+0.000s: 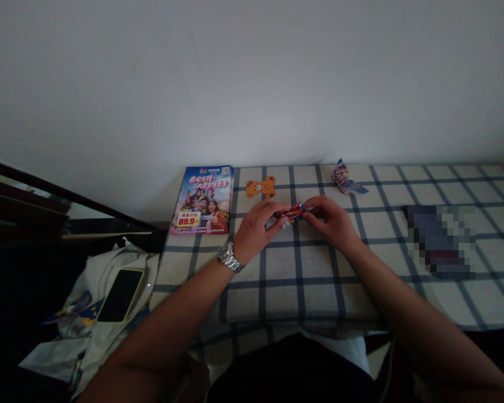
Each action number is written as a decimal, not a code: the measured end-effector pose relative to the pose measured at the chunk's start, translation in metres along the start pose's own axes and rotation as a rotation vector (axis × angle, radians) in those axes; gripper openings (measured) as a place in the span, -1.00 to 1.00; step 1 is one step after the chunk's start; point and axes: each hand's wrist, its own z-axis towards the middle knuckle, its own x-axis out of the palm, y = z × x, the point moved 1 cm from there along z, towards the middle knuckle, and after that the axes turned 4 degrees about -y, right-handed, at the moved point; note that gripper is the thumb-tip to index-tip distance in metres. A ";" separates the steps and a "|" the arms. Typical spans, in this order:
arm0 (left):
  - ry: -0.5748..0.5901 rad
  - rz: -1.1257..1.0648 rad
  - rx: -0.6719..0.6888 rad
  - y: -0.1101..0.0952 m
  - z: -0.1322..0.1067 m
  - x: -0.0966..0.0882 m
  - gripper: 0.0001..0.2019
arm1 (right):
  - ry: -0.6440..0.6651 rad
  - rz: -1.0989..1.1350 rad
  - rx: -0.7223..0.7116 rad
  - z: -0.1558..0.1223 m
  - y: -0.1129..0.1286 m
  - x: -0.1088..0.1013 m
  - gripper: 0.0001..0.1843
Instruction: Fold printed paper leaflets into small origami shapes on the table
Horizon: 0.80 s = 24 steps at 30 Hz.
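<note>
Over the middle of the table, my left hand (258, 226) and my right hand (331, 221) pinch a small folded piece of printed paper (293, 212) from its two ends. Red, blue and white show on the paper; my fingers cover its ends. A silver watch sits on my left wrist. Just beyond my left hand lies a flat orange bear cutout (261, 187). Farther back, past my right hand, a crumpled or folded printed paper (348, 180) in blue, white and pink rests on the cloth.
A stack of printed flyers (204, 200) lies at the table's back left. The checked tablecloth (277, 268) meets the wall behind. At right is a dark blurred-out flat item (441, 240). Lower left, a phone (121, 295) lies on a white bag (105, 260).
</note>
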 end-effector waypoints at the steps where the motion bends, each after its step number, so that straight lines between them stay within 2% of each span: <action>1: -0.010 -0.001 0.008 -0.001 0.000 0.000 -0.81 | 0.005 0.033 0.004 -0.001 -0.001 0.001 -0.81; 8: -0.044 0.027 0.068 0.005 0.000 0.001 -0.78 | 0.041 0.137 -0.056 -0.002 -0.006 0.000 -0.86; 18: 0.074 0.006 0.017 0.007 0.000 0.003 -0.75 | 0.096 -0.009 -0.078 0.000 -0.005 0.000 -0.85; 24: 0.141 0.054 0.009 0.012 -0.002 0.004 -0.72 | 0.135 -0.177 -0.210 0.002 -0.008 -0.002 -0.83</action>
